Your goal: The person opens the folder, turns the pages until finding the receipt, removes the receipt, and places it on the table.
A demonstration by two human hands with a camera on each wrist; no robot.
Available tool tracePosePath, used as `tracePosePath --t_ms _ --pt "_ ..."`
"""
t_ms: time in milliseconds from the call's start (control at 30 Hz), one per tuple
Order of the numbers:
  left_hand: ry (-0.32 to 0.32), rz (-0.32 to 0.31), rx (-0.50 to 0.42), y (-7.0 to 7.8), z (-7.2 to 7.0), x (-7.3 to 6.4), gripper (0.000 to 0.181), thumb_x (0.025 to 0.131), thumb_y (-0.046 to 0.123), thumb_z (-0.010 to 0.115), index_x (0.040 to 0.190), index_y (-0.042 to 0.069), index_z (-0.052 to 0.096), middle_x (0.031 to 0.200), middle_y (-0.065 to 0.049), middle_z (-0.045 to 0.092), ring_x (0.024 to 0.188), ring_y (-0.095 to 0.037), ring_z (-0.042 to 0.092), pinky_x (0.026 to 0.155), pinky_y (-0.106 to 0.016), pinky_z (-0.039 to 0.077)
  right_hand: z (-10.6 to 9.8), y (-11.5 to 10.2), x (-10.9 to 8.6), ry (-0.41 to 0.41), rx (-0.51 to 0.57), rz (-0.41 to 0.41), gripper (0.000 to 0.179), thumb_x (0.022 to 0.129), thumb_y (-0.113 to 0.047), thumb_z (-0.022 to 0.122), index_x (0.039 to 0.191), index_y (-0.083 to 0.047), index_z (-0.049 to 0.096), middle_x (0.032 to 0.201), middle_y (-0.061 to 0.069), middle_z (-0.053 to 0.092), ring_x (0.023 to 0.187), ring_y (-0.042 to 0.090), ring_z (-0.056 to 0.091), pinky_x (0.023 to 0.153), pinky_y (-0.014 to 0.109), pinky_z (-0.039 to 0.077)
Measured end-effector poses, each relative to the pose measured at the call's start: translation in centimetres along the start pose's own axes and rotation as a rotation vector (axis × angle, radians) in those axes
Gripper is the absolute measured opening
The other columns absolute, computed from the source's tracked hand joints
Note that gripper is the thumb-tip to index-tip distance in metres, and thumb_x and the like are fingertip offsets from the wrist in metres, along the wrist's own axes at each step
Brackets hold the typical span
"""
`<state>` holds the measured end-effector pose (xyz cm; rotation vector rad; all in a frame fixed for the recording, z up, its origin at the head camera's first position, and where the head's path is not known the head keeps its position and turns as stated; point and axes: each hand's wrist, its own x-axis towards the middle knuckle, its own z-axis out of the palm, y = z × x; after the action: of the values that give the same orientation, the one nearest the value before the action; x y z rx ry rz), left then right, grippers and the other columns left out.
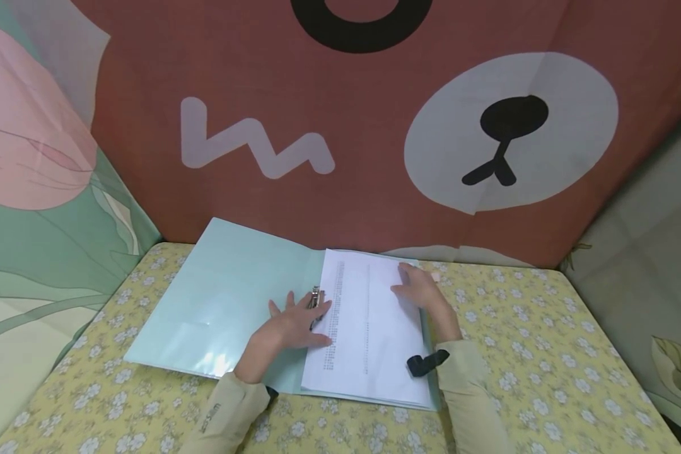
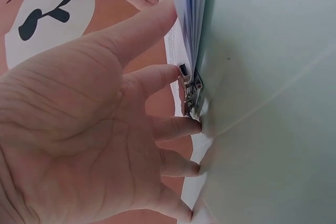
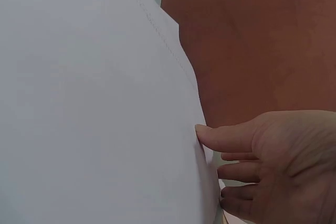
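A pale blue folder lies spread wide, a stack of printed white paper on its right side. Near the spine is a metal clip, also seen in the left wrist view as clip parts beside the page edges. My left hand has its fingers spread by this clip, thumb and fingertips touching the paper's left margin and the folder. At the paper's upper right edge rests my right hand. Its thumb touches the top sheet; the other fingers extend to the side edge.
A yellow flowered cloth covers the table under the folder. Behind it hangs a brown backdrop with a cartoon bear. Dark wrist straps show at the sleeves.
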<state>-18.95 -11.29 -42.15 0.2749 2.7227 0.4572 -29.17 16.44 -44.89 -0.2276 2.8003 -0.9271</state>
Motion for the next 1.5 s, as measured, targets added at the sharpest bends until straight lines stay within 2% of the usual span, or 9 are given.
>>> tracePosePath --t_ms 367,633,833,1000,1233,1300,1367,1433,1500 --pt "0.003 -0.004 0.004 0.1 0.2 0.0 0.077 0.092 0.048 0.075 0.159 0.022 0.046 0.166 -0.023 0.028 0.152 -0.057 0.010 0.113 -0.080 0.004 0.2 -0.3 -0.3 0.044 -0.042 -0.005 0.065 0.099 -0.010 0.067 0.152 0.014 0.037 0.155 0.032 0.041 0.146 0.045 0.038 0.119 0.052 0.034" --pt "0.002 -0.002 0.003 0.2 0.1 -0.1 0.077 0.093 0.048 0.075 0.159 0.021 0.045 0.167 -0.023 0.026 0.152 -0.057 0.009 0.113 -0.081 0.003 0.3 -0.6 -0.2 0.070 -0.029 0.013 0.066 0.098 -0.007 0.070 0.152 0.011 0.038 0.153 0.030 0.046 0.143 0.044 0.042 0.116 0.052 0.038" --pt "-0.001 -0.006 0.017 0.3 0.1 -0.1 0.077 0.093 0.048 0.074 0.159 0.021 0.044 0.167 -0.023 0.027 0.152 -0.057 0.010 0.113 -0.081 0.004 0.2 0.0 -0.2 0.053 -0.003 0.033 0.071 0.099 -0.012 0.070 0.156 0.008 0.033 0.158 0.029 0.040 0.147 0.045 0.037 0.118 0.055 0.035" --pt "-0.002 -0.010 0.014 0.4 0.1 -0.2 0.076 0.094 0.048 0.074 0.159 0.021 0.045 0.166 -0.023 0.027 0.152 -0.057 0.009 0.113 -0.080 0.003 0.1 0.7 -0.1 0.043 -0.014 0.054 0.076 0.099 -0.020 0.070 0.159 0.005 0.030 0.162 0.029 0.033 0.152 0.047 0.024 0.119 0.059 0.029" --pt "0.005 -0.005 0.019 0.5 0.1 0.0 0.076 0.094 0.048 0.074 0.159 0.021 0.045 0.166 -0.023 0.027 0.152 -0.056 0.009 0.114 -0.080 0.004 -0.1 1.4 0.1 0.024 0.010 0.050 0.084 0.099 -0.024 0.070 0.162 0.004 0.023 0.165 0.025 0.028 0.156 0.045 0.010 0.123 0.058 0.020" --pt "0.023 0.005 0.003 0.4 0.2 0.2 0.073 0.095 0.045 0.073 0.158 0.019 0.047 0.165 -0.023 0.030 0.152 -0.055 0.013 0.115 -0.079 0.005 -0.2 1.6 0.1 0.022 0.017 0.049 0.083 0.099 -0.025 0.070 0.162 0.004 0.023 0.165 0.026 0.027 0.156 0.045 0.011 0.123 0.058 0.020" --pt "0.072 0.022 -0.039 0.2 0.2 0.5 0.067 0.097 0.040 0.071 0.156 0.014 0.050 0.162 -0.023 0.036 0.152 -0.051 0.021 0.116 -0.076 0.009 -0.2 1.7 0.1 0.024 0.020 0.042 0.080 0.101 -0.024 0.068 0.161 0.005 0.024 0.165 0.027 0.027 0.155 0.046 0.013 0.123 0.058 0.020" --pt "0.141 0.040 -0.099 -0.1 0.3 0.7 0.059 0.100 0.033 0.069 0.151 0.009 0.054 0.157 -0.023 0.044 0.148 -0.046 0.034 0.118 -0.069 0.021 -0.2 1.8 0.1 0.032 0.019 0.029 0.074 0.103 -0.022 0.064 0.160 0.006 0.026 0.165 0.028 0.028 0.155 0.046 0.016 0.123 0.058 0.020" --pt "0.215 0.049 -0.162 -0.5 0.4 1.0 0.051 0.102 0.028 0.067 0.147 0.004 0.058 0.149 -0.022 0.052 0.140 -0.040 0.048 0.114 -0.060 0.036 -0.1 1.8 0.2 0.041 0.020 0.023 0.070 0.104 -0.020 0.061 0.160 0.006 0.028 0.164 0.028 0.029 0.154 0.045 0.019 0.123 0.057 0.021"
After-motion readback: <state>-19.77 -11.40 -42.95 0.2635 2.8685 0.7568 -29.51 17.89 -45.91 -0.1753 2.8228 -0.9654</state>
